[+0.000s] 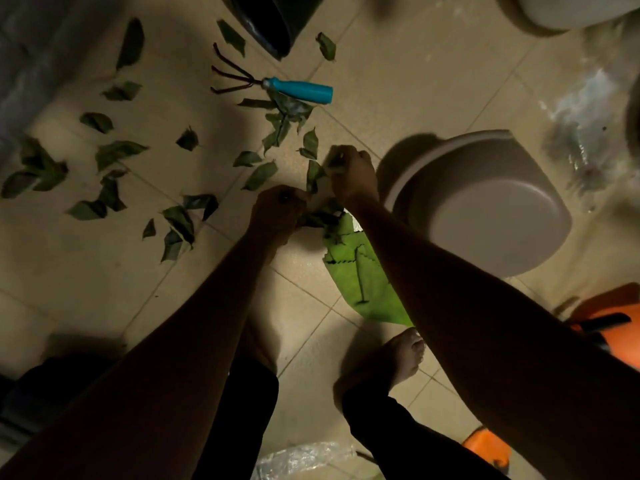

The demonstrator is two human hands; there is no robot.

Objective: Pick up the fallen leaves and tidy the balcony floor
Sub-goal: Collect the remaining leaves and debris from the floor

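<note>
Several dark green fallen leaves (114, 152) lie scattered over the beige tiled floor (86, 271), mostly to the left and ahead. My left hand (277, 216) is curled around a bunch of leaves (320, 218) at the centre. My right hand (351, 173) pinches a leaf (313, 174) just above and right of it. A bright green cloth (360, 275) lies on the floor beneath my right forearm.
A hand rake with a blue handle (298, 89) lies ahead beside a dark bin (270, 19). An upturned grey basin (485, 206) sits right of my hands. Orange objects (602, 313) are at the right edge. My bare feet (398, 362) stand below; crumpled plastic (301, 459) is at the bottom.
</note>
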